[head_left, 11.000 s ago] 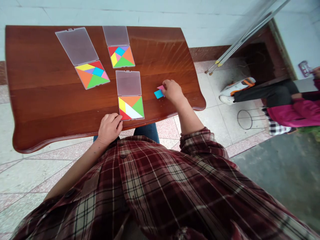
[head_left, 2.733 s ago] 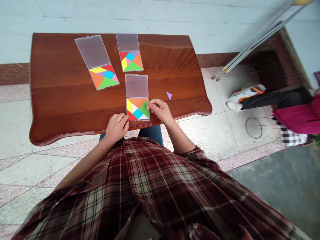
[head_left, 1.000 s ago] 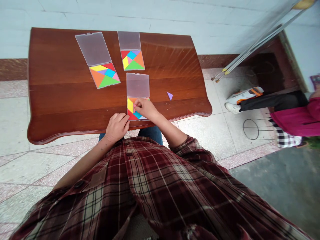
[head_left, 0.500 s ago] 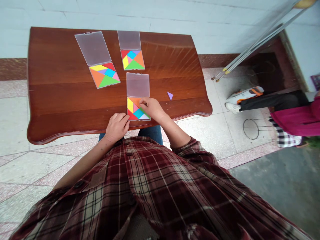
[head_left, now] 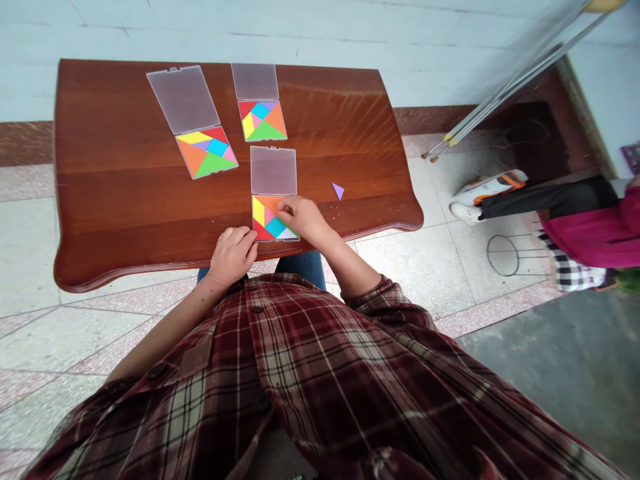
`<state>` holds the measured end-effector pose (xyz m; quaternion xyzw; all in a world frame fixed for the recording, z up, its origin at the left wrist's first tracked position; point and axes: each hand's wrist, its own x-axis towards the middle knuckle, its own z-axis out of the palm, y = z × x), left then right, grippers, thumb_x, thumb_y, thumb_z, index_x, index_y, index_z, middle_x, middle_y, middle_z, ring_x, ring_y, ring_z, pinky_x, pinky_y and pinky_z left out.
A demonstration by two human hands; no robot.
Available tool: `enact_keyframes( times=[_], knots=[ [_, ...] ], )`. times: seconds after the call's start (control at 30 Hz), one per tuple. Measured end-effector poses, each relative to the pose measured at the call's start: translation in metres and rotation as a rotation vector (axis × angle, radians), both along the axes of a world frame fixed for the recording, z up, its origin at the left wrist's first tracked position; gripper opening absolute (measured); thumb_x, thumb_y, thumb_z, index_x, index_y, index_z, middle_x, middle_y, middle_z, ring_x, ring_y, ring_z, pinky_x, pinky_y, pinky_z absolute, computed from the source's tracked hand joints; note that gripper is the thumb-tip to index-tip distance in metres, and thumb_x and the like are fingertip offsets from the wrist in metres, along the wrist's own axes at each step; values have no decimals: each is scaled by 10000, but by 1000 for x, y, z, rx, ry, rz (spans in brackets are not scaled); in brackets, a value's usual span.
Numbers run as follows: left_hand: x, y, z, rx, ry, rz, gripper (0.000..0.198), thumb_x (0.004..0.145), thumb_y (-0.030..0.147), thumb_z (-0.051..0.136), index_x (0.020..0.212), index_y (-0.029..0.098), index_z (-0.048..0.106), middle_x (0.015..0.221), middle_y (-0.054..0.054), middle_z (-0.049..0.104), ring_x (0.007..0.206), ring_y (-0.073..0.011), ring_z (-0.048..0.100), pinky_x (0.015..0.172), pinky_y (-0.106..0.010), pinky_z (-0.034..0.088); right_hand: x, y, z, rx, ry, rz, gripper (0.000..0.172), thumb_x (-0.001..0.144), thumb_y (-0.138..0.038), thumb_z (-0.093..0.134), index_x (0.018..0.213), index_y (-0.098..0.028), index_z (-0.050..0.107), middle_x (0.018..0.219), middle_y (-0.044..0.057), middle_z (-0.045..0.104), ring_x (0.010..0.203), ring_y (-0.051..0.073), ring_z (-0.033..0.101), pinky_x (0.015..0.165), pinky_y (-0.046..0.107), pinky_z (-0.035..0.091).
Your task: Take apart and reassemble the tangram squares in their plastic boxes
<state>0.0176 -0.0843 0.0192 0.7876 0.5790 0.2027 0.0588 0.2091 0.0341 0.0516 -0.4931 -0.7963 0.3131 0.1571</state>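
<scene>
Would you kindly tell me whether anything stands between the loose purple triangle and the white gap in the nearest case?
Yes: the right hand, over the right side of the case, lies between the purple triangle and the white gap; nothing else visible does.

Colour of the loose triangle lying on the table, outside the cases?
Purple triangle; shows best in the head view.

A tiled floor (head_left: 30, 260), wooden table (head_left: 120, 207) and crutches (head_left: 505, 93) suggest a home.

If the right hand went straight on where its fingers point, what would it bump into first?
Probably the flat orange triangular piece in the nearest see-through plastic case, ahead of the right hand; whether they touch now is unclear.
</scene>
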Motion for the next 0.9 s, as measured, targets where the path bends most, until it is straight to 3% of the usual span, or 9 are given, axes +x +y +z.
enact_keyframes(
  times=[0.13, 0.27, 0.33, 0.53, 0.7, 0.9],
  knots=[
    [0, 1, -1, 30, -5, 2, 298, 928, 264, 424, 1093, 162, 650, 1063, -119, 648, 944, -249, 554, 866, -410, 462, 43, 20, 8, 86, -8, -198, 68, 825, -193, 560, 813, -200, 626, 847, 47, 658, 808, 179, 586, 792, 313, 440],
    [-1, 2, -2, 35, -11, -7, 300, 920, 258, 427, 1096, 164, 650, 1075, -130, 646, 950, -256, 549, 870, -425, 461, 92, 45, 9, 115, -254, -460, 125, 837, -206, 555, 914, -177, 649, 944, 120, 678, 904, 252, 609, 854, 395, 452],
    [-1, 2, -2, 24, -22, -3, 301, 914, 253, 431, 1098, 167, 653, 1076, -132, 645, 955, -260, 550, 871, -435, 463, 107, 55, 7, 80, -367, -520, 174, 842, -200, 549, 976, -154, 650, 996, 160, 680, 953, 289, 613, 871, 429, 454],
    [-3, 1, -3, 35, -2, 3, 291, 923, 259, 432, 1089, 166, 652, 1072, -120, 649, 956, -251, 554, 875, -414, 460, 112, 73, -7, 24, -418, -460, 306, 787, -241, 669, 1076, -144, 654, 1040, 156, 675, 972, 289, 610, 864, 423, 463],
    [-2, 1, -2, 11, 0, 8, 300, 933, 269, 427, 1094, 157, 654, 1077, -124, 651, 958, -255, 553, 872, -413, 461, 111, 86, -20, -3, -404, -417, 146, 759, -220, 687, 885, -146, 683, 876, 137, 668, 943, 299, 606, 856, 443, 463],
    [-2, 1, -3, 17, 3, 8, 302, 933, 272, 424, 1100, 159, 648, 1082, -118, 647, 958, -254, 547, 882, -410, 454, 114, 84, -14, -55, -401, -403, 210, 725, -209, 698, 914, -155, 624, 943, 128, 671, 920, 272, 621, 841, 412, 488]
  ],
)
